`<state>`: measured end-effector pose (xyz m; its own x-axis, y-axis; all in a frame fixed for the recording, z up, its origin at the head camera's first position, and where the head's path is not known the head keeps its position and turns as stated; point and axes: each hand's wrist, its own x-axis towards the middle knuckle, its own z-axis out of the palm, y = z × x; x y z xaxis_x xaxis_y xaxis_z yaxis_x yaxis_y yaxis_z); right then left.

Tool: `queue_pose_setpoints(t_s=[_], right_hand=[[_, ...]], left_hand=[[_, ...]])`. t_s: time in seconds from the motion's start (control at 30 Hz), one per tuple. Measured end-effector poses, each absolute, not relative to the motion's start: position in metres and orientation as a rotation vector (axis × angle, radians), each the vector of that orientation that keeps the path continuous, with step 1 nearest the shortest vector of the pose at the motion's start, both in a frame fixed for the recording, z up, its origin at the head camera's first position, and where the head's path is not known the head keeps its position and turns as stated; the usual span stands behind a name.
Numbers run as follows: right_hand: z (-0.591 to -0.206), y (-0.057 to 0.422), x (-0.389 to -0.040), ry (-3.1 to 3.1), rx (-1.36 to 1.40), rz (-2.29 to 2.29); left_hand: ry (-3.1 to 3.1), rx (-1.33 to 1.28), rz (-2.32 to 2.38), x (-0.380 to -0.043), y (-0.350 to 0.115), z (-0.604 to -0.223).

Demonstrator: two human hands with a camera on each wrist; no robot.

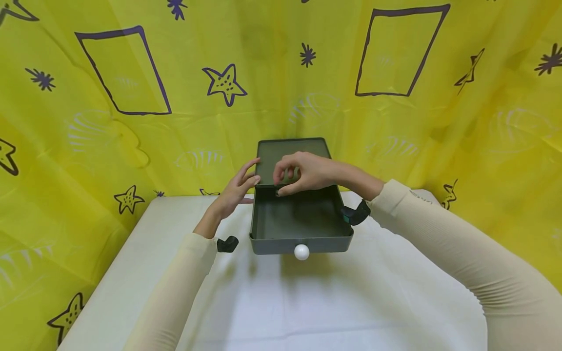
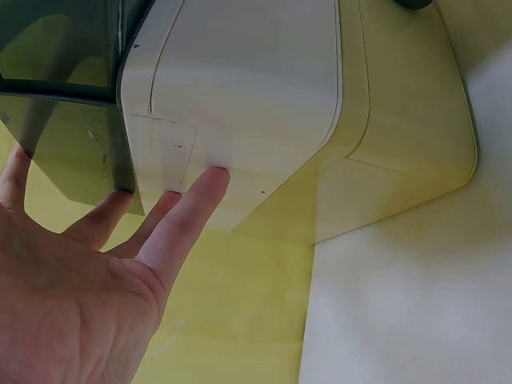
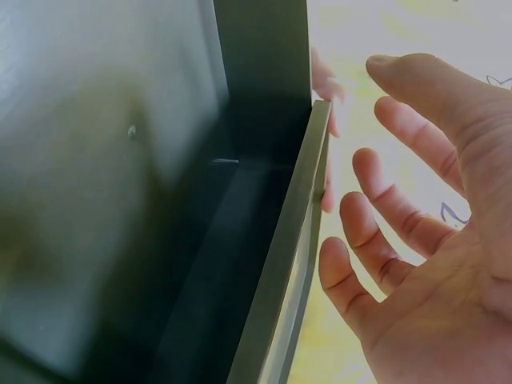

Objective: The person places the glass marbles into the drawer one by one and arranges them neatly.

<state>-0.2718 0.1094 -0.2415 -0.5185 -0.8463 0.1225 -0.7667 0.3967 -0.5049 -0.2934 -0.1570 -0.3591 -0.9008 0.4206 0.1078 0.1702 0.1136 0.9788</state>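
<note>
A small grey-green drawer box [image 1: 293, 148] stands near the back of the table, its drawer [image 1: 303, 225] pulled out toward me. The drawer's front has a round white knob [image 1: 301, 252], and its inside is dark with nothing lying in it. My left hand [image 1: 229, 197] is at the box's left side, its extended fingertips [image 2: 214, 178] against the side wall in the left wrist view. Over the drawer's back end hovers my right hand [image 1: 307, 170], fingers loosely bent. In the right wrist view, nothing lies between its thumb and fingers [image 3: 372, 220], beside the box's edge.
A white cloth [image 1: 333, 307] covers the table. Behind it hangs a yellow curtain [image 1: 272, 122] with dark star and frame drawings, close behind the box. Each wrist wears a black strap-mounted device [image 1: 227, 244].
</note>
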Motion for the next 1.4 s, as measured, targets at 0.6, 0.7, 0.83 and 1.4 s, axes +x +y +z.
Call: queue_pose_setpoints(t_s=[0.6,0.7,0.83,1.4], right_hand=[[-0.239,0.116,-0.267,2.502,-1.418,-0.784],[-0.238,0.117,-0.266,2.499,-1.417,-0.797],[-0.236,0.121,-0.264,2.499,-1.410,-0.816],[-0.232,0.167,-0.238,2.486,-1.298,-0.921]], left_hand=[[2.205,0.609,1.859,-0.294,-0.157,-0.359],[2.207,0.605,1.862,-0.294,-0.157,-0.359],[2.202,0.604,1.868,-0.294,-0.157,-0.358],[2.185,0.632,1.880,-0.294,-0.158,-0.359]])
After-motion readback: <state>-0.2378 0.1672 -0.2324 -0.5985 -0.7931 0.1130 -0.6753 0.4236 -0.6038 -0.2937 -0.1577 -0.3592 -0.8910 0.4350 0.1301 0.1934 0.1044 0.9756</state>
